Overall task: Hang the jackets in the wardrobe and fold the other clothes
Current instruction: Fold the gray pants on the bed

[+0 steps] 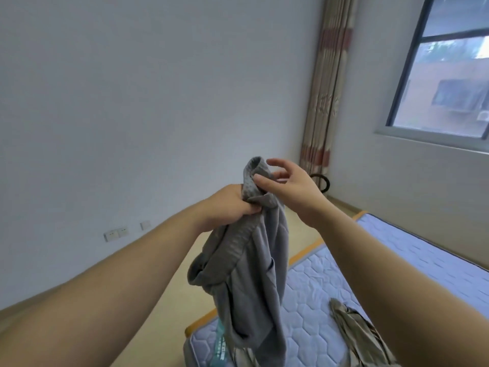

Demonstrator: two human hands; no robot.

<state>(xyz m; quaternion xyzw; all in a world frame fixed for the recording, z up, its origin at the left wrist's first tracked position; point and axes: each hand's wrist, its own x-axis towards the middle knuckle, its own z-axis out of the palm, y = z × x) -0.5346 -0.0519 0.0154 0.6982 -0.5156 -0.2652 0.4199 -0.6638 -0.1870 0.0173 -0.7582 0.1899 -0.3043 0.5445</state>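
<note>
Head view: left hand (232, 203) clenches the grey garment (251, 260); right hand (289, 182), fingers (276, 162) spread, touches its ribbed edge (255, 166).

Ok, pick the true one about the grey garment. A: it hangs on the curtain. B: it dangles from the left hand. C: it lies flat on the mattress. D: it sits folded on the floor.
B: the left hand grips the bunched grey garment above the mattress.

No text is legible. A teal strip (221, 340) at the near edge, beside the hanging grey garment (251, 260), bears white printed marks too blurred to read.
</note>
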